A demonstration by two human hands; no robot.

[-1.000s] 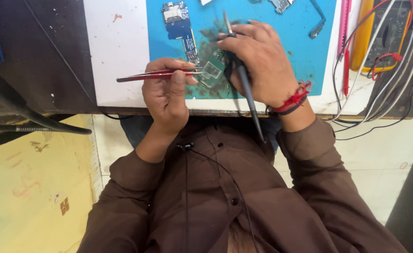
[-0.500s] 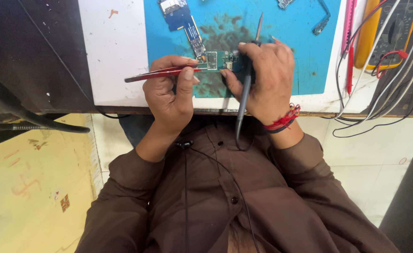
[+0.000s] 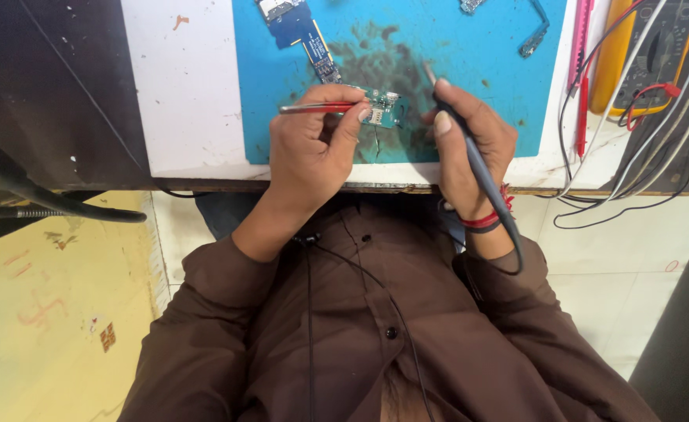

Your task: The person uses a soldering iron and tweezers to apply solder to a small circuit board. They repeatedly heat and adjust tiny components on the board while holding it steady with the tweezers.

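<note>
The small board (image 3: 382, 108) sat on the blue mat (image 3: 469, 70) between the hands, left hand (image 3: 313, 148) pinching red tweezers (image 3: 317, 109) onto it, right hand (image 3: 469, 144) gripping an iron (image 3: 469, 152) whose tip could slip and nudge it loose.

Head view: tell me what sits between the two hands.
In the head view, a small green circuit board lies between the left hand and right hand, on the blue mat.

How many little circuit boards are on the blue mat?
4 show: a small green board between the hands, a long blue board top left, and two bits, and, near the top edge. More may lie out of view.
</note>
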